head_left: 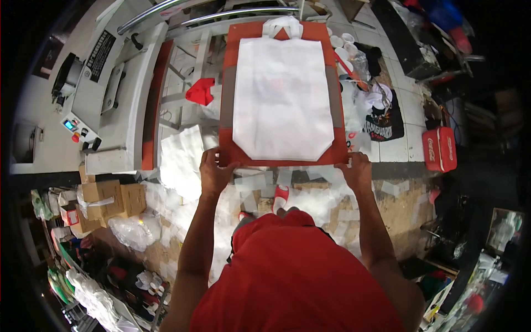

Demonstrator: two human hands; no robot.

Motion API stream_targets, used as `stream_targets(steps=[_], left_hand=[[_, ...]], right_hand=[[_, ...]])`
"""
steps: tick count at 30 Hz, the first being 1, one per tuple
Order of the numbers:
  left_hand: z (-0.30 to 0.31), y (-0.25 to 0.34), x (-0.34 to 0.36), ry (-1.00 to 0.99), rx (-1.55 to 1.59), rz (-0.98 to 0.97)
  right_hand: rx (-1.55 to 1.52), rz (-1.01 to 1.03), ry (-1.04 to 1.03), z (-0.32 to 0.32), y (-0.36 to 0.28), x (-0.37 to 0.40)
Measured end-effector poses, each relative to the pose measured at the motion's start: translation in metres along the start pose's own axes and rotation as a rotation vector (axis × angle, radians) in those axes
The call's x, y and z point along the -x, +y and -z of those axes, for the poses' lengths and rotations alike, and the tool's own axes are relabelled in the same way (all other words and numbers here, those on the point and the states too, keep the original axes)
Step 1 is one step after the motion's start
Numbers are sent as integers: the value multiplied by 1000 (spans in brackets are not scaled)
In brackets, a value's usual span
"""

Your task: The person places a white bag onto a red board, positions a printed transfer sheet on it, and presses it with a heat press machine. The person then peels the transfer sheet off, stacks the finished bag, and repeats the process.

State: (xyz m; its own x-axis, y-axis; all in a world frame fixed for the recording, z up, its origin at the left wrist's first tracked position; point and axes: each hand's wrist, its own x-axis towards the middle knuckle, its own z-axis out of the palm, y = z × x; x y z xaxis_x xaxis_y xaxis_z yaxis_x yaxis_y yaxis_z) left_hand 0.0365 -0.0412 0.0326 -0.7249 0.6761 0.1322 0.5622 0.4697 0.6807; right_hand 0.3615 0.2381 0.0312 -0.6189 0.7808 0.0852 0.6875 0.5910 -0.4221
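Observation:
A white bag (283, 99) with its handles at the far end lies flat on a red-brown board (227, 145). My left hand (215, 172) grips the near left corner of the board, thumb along the front edge. At the near right corner, my right hand (355, 170) is closed on the same board. Neither hand touches the bag. Faint reddish marks show through the white fabric near its middle.
On the left stands a large press machine (119, 99) with a small control panel (81, 131). A red cloth (200, 91) lies on the frame beside the board. Cardboard boxes (105, 198) sit lower left. A red cooler (440, 149) stands at the right.

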Motion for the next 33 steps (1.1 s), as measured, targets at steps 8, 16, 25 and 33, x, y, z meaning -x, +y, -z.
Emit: stream_targets(steps=[8,16,25,33], left_hand=[[1,2,4,-21,-27,46],[-12,11,15,47,-142,19],[-27,-11,17,80,-195,-54],[1,-2,0,-124,286,225]], right_hand=[[-44,-36,62,-10,-5,7],[-107,-41,30,-14,-4,6],[-273,-177,-174,1,3,-7],[-384,-477,-86,-9,13,-20]])
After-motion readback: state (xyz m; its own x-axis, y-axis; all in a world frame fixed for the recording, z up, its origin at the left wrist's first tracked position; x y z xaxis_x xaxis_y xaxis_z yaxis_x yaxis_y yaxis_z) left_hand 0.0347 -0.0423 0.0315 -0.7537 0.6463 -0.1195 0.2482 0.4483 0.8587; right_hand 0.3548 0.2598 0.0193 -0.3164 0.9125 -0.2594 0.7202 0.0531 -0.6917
